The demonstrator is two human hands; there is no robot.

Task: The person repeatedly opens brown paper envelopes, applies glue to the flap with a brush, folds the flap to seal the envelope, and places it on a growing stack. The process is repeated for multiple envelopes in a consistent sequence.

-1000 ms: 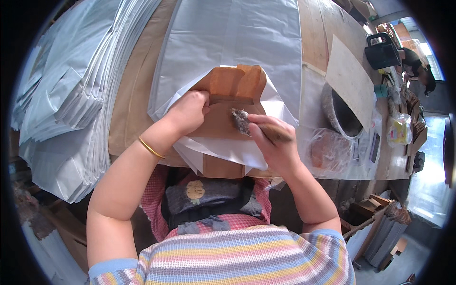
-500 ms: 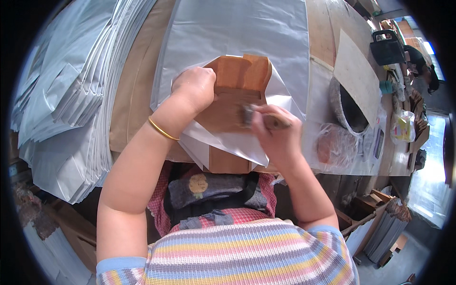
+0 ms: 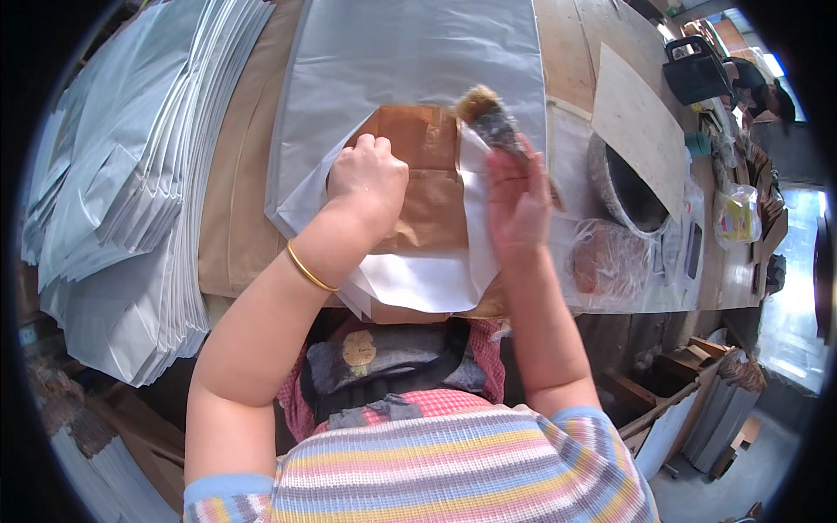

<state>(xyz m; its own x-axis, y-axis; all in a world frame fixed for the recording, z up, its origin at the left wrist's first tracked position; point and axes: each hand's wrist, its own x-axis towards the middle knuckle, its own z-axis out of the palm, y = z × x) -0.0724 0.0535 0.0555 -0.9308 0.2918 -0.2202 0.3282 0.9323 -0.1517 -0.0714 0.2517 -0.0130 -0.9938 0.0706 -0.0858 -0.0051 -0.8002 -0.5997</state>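
A paper bag with a white outside and brown inside [image 3: 427, 213] lies opened out on a stack of silvery-white bags [image 3: 418, 52]. My left hand [image 3: 370, 181] is closed at the bag's left side, knuckles up; its fingertips and whatever they pinch are hidden. In my right hand [image 3: 520, 205] is a thick brush [image 3: 494, 124], its bristles pointing up and away beyond the bag's right edge. The fingers of that hand are fairly straight, with the palm side beside the bag's raised white right flap [image 3: 478, 209].
Many folded white bags [image 3: 144, 131] are piled at the left. To the right stand a dark-mouthed round tub [image 3: 623, 187] partly under a pale board [image 3: 641, 131], a clear plastic bag [image 3: 610, 257] and a black container [image 3: 697, 71]. The table's near edge runs before my body.
My right hand has carried the brush from the brown middle up and right, turning the bristles away. The bag's right side now stands folded inward. My left hand has shifted slightly.
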